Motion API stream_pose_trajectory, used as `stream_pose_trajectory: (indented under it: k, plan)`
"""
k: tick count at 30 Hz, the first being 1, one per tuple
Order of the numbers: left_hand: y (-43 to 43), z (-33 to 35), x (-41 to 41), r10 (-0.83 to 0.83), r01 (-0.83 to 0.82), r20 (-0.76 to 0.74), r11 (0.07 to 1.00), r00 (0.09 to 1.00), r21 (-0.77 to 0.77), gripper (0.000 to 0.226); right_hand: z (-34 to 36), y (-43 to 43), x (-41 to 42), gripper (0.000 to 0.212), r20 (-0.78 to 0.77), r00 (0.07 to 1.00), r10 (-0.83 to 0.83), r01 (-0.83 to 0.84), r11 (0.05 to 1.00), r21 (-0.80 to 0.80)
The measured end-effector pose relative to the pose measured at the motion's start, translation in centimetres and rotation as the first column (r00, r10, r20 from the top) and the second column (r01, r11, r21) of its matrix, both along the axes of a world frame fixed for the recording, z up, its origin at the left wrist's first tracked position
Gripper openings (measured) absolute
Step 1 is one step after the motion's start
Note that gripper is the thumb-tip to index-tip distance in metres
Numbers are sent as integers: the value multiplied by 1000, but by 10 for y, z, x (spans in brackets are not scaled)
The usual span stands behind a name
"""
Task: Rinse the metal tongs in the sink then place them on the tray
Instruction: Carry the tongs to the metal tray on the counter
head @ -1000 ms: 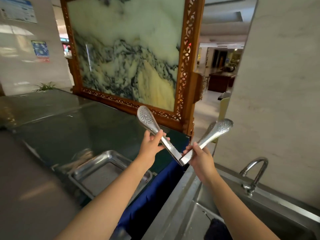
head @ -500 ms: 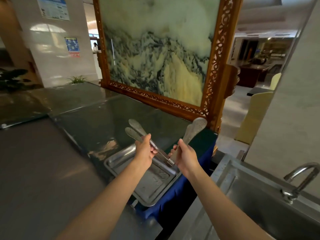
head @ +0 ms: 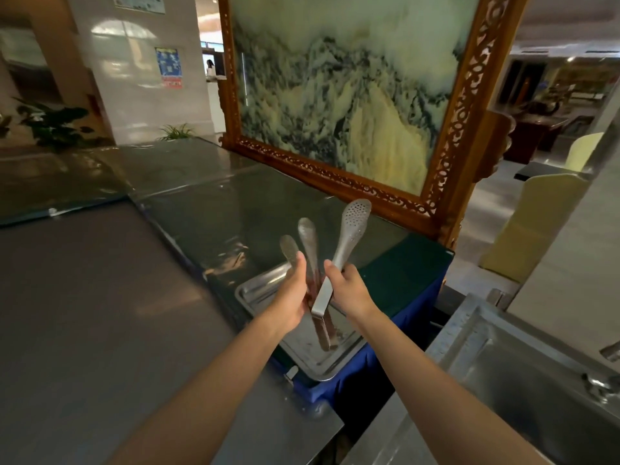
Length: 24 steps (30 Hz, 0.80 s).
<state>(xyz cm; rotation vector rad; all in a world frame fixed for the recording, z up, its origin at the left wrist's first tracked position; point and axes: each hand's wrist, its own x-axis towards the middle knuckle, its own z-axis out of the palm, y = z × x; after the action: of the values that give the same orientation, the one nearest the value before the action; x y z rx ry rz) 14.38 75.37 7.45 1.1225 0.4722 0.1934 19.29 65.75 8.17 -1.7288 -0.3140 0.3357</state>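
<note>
Two metal tongs are held side by side over a steel tray (head: 254,291). My left hand (head: 292,298) is closed around a blurred pair of tongs (head: 308,237). Its two spoon-shaped tips point up and away, and its hinge end reaches down close to the tray floor. My right hand (head: 347,287) grips a second pair of tongs (head: 353,226) with a perforated tip, also pointing up, its hinge end between my two hands. The steel sink (head: 503,360) lies to the lower right.
The tray sits in a blue-skirted counter (head: 385,350) under a glass top (head: 235,209). A carved wooden frame with a marble panel (head: 446,169) stands behind it. A faucet (head: 600,387) is at the right edge, a grey steel worktop (head: 100,313) on the left.
My hands have moved left from beside the sink to above the tray. The tongs swung from a wide V to nearly parallel and dropped lower.
</note>
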Motion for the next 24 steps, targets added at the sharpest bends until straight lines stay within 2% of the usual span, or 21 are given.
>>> stream_pose_trajectory:
  k: [5, 9, 13, 15, 18, 21, 24]
  plan:
    - [-6, -12, -14, 16, 45, -253, 971, 967, 234, 71, 14, 18, 7, 32, -113, 981, -156, 177, 963, 202]
    - [1, -21, -29, -89, 144, -249, 967, 964, 212, 73, 27, 24, 29, 44, -160, 972, -173, 206, 953, 221]
    - [10, -27, -40, -136, 195, -213, 939, 968, 285, 60, 39, 31, 53, 43, -177, 964, -200, 241, 936, 256]
    - [15, -34, -43, -160, 203, -166, 936, 973, 287, 46, 43, 31, 67, 48, -159, 965, -210, 247, 931, 267]
    - [21, -46, -40, -128, 165, -190, 968, 973, 191, 20, 38, 27, 88, 54, -101, 974, -201, 218, 955, 203]
    - [24, -54, -31, -3, 10, -169, 999, 986, 42, 19, 14, 20, 103, 56, -17, 990, -138, 138, 990, 33]
    - [29, -61, -21, 96, -100, -128, 995, 987, -26, 16, -27, 12, 109, 42, 4, 999, -43, 43, 990, -135]
